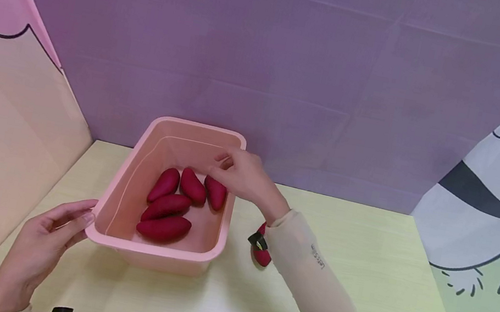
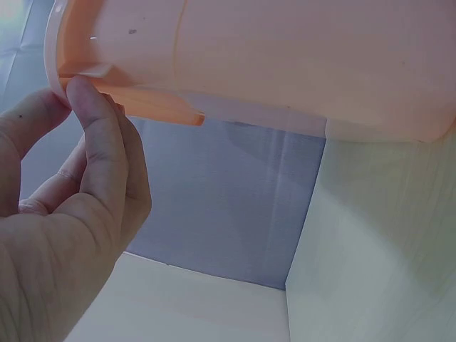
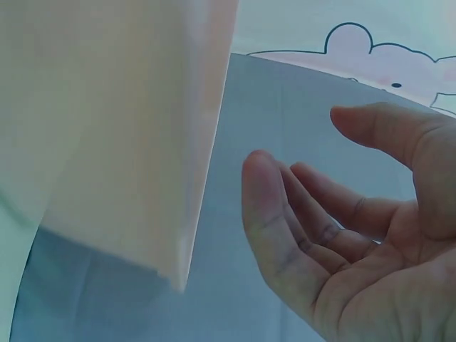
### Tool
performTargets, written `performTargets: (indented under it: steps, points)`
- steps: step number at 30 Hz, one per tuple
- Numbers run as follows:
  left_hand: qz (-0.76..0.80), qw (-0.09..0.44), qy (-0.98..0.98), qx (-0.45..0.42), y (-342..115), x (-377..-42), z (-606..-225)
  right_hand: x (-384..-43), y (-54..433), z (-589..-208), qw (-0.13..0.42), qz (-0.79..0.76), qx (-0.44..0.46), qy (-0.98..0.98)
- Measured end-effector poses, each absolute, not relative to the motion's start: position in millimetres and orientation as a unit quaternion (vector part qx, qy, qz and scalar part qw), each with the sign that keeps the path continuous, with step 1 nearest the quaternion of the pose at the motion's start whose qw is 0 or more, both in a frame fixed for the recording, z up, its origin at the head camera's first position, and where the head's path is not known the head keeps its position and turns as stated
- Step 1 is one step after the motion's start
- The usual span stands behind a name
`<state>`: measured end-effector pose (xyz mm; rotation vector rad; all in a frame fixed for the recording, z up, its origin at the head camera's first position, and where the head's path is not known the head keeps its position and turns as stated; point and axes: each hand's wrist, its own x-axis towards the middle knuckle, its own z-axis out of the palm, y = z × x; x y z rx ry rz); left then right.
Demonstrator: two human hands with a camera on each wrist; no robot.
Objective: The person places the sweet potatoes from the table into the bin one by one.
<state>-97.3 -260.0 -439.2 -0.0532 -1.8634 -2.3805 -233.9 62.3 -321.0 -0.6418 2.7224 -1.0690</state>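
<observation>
A pink plastic bin [image 1: 163, 251] stands on the table with several dark red sweet potatoes [image 1: 164, 228] lying on its floor. My left hand [image 1: 45, 242] pinches the bin's near left rim between thumb and fingers; the left wrist view shows the same hand [image 2: 85, 164] at the rim from below. Over the bin's right side is my right hand [image 1: 246, 176], above one sweet potato [image 1: 215, 193] by that wall. Its thumb and fingers are apart with nothing between them, as the right hand [image 3: 356, 228] shows in the right wrist view. Another sweet potato [image 1: 261, 257] lies on the table, partly covered by the right wrist's strap and sleeve.
The pale wooden table [image 1: 359, 276] extends right of the bin. A purple cloth backdrop [image 1: 272, 59] rises behind it. Printed side panels stand at left and right, the right panel [image 1: 483, 230] bearing a panda.
</observation>
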Motion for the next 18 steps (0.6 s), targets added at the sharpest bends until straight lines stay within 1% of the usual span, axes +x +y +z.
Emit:
performTargets:
  steps: [5,11,18]
  points:
    - [-0.786,0.055,-0.616,-0.016,-259.9,-96.0,-438.9,-219.0,94.5,-335.0,0.047,-0.379,-0.194,0.904]
    - [-0.789,0.05,-0.613,-0.01,-260.4,-95.7,-439.3,-198.2,130.3,-358.8,0.014,-0.421,-0.136,0.897]
    - [-0.791,0.052,-0.61,-0.012,-261.8,-97.4,-439.4,-177.7,161.7,-401.9,-0.007,-0.477,-0.068,0.876]
